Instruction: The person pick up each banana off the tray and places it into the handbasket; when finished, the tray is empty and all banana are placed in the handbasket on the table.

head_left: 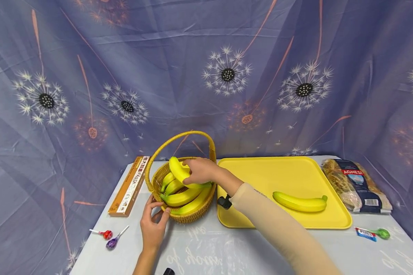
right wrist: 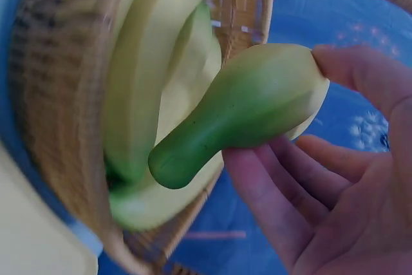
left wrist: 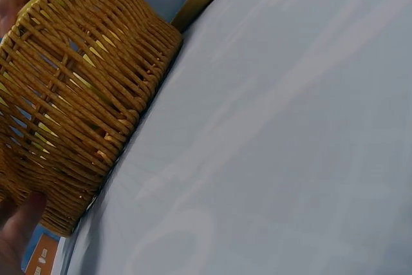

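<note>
A yellow wicker basket (head_left: pixel 192 217) with a tall arched handle stands left of centre, holding several bananas (head_left: pixel 180 198). My left hand (head_left: pixel 153 227) grips the near left side of its rim. In the left wrist view, the thumb (left wrist: pixel 27 220) lies against the woven wall. Over the basket, my right hand (head_left: pixel 203 170) holds another banana (head_left: pixel 177 170). The right wrist view shows this banana (right wrist: pixel 264 91) pinched between thumb and fingers, its green end pointing toward the bananas inside. Part of it is hidden behind the hand in the head view.
Right of the basket lies a yellow tray (head_left: pixel 261 168) with one banana (head_left: pixel 300 202) on it. A pasta bag (head_left: pixel 356 185) sits beyond the tray, a long pasta box (head_left: pixel 129 187) on the left. Lollipops (head_left: pixel 112 243) and a small blue-and-red packet (head_left: pixel 366 233) lie near the front.
</note>
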The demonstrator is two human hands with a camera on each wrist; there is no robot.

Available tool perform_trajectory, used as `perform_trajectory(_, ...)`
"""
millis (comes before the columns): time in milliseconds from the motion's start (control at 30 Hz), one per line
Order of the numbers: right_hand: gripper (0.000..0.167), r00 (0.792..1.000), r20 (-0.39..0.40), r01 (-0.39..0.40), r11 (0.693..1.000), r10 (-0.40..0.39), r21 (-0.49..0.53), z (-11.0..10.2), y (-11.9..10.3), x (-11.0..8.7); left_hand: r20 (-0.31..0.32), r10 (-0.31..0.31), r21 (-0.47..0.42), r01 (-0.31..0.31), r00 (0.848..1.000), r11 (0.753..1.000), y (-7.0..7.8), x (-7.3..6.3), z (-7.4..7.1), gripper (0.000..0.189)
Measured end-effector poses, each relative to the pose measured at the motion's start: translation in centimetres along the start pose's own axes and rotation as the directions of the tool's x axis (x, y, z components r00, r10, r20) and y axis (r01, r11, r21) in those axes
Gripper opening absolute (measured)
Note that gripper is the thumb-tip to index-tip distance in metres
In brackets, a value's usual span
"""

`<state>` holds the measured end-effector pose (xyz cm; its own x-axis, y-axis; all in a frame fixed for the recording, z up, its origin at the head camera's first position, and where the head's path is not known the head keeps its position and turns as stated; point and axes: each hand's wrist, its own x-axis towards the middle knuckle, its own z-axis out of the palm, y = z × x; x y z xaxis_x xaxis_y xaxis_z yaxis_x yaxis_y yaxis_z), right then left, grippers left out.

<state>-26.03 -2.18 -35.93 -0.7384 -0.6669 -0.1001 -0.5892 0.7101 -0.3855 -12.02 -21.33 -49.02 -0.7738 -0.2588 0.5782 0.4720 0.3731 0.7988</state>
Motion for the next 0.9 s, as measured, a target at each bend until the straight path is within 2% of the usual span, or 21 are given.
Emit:
perform_trajectory(233,0.077,0.999,0.017,-0.036,0.999,0.036,-0.001,2.2,-2.8,2.0,0.004,-0.025,-0.019,0.025,1.0,1.0,-0.1,0.1,-0.3,0.023)
perform_trajectory(300,0.079,0.997,0.042,-0.06,0.998,0.06,0.0,2.8,-3.4,2.6,0.005,-0.025,-0.019,0.025,1.0,0.999,-0.1,0.1,-0.3,0.023)
perform_trajectory(467,0.082,0.989,0.077,-0.126,0.992,0.128,-0.023,4.0,-4.7,3.7,0.004,-0.002,-0.026,0.003,1.0,1.0,0.0,0.1,-0.2,0.022)
perform_trajectory(700,0.082,0.962,0.151,-0.245,0.965,0.229,0.092,4.8,-5.6,4.4,0.001,-0.01,-0.043,0.01,1.0,0.999,0.0,0.0,0.0,0.022)
perform_trajectory(900,0.07,0.958,0.169,-0.257,0.956,0.232,0.144,5.4,-5.7,4.9,0.002,-0.021,-0.05,0.021,1.0,0.999,0.0,-0.1,0.0,0.021)
